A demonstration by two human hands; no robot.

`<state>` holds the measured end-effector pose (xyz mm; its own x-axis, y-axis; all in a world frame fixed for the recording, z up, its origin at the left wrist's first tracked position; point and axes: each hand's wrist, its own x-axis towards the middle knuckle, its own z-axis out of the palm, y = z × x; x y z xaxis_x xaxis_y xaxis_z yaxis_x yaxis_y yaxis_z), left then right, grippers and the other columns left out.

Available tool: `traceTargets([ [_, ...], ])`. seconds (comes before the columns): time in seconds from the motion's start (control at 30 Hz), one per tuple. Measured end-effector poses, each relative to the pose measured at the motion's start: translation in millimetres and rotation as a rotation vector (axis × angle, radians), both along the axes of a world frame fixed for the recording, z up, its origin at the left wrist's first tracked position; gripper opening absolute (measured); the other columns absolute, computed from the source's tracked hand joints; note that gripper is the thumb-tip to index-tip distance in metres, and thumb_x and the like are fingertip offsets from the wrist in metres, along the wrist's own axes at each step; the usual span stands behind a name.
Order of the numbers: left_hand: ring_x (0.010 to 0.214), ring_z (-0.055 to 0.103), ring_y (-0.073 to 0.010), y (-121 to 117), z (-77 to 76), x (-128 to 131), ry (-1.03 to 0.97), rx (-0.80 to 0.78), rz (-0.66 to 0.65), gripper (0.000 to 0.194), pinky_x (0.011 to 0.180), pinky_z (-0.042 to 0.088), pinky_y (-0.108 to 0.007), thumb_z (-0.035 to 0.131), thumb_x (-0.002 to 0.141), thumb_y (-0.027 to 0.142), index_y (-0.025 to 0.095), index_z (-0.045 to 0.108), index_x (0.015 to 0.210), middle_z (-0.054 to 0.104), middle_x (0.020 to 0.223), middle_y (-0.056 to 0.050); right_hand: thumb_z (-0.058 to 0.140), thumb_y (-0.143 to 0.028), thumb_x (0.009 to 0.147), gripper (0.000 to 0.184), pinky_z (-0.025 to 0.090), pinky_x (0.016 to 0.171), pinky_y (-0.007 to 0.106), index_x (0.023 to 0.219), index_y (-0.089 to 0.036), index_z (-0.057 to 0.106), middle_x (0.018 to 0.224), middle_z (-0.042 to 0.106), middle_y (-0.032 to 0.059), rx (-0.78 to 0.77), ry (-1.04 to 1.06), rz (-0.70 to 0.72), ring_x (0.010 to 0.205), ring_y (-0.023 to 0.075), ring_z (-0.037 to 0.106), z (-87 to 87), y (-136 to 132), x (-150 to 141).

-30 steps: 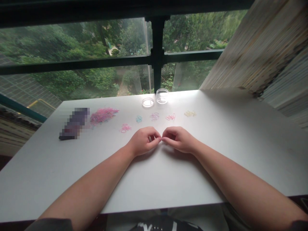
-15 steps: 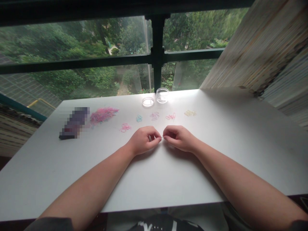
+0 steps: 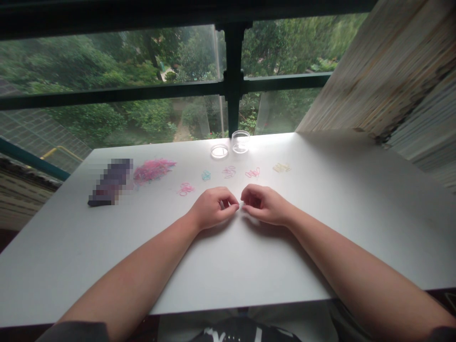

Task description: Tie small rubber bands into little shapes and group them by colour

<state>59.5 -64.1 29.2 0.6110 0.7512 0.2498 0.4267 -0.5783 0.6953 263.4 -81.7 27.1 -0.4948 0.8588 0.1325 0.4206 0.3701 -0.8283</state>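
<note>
The single view looks from the person's head, above the near side of the worktop [image 3: 242,270], facing forward and down. It sits near enough that the arms [image 3: 142,266] rise large from the bottom corners, with the left hand [image 3: 214,208] and right hand [image 3: 266,204] around mid-frame. Beyond the far edge it reaches the window [image 3: 233,57], with a curtain [image 3: 356,71] at right.

This looks like a room in a home, its white surface [image 3: 213,266] set against a dark-framed window [image 3: 178,87] onto trees [image 3: 107,61] at twelve o'clock, with a striped curtain [image 3: 370,71] at two.
</note>
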Motion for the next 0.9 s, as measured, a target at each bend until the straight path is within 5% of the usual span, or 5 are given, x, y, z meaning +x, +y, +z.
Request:
traceTargets([
  [0.9,0.061,0.053,-0.0098,0.8,0.3,-0.5,-0.012,-0.004,-0.005,0.010,0.059,0.043,-0.022,0.057,0.077,0.020,0.016,0.066,0.074,0.062,0.073,-0.003,0.050,-0.014,0.073,0.006,0.033,0.050,0.021,0.073,-0.017,0.055,0.058,0.049,-0.0033,0.039,0.011,-0.026,0.052,0.0086,0.040,0.9,2.1,0.4],
])
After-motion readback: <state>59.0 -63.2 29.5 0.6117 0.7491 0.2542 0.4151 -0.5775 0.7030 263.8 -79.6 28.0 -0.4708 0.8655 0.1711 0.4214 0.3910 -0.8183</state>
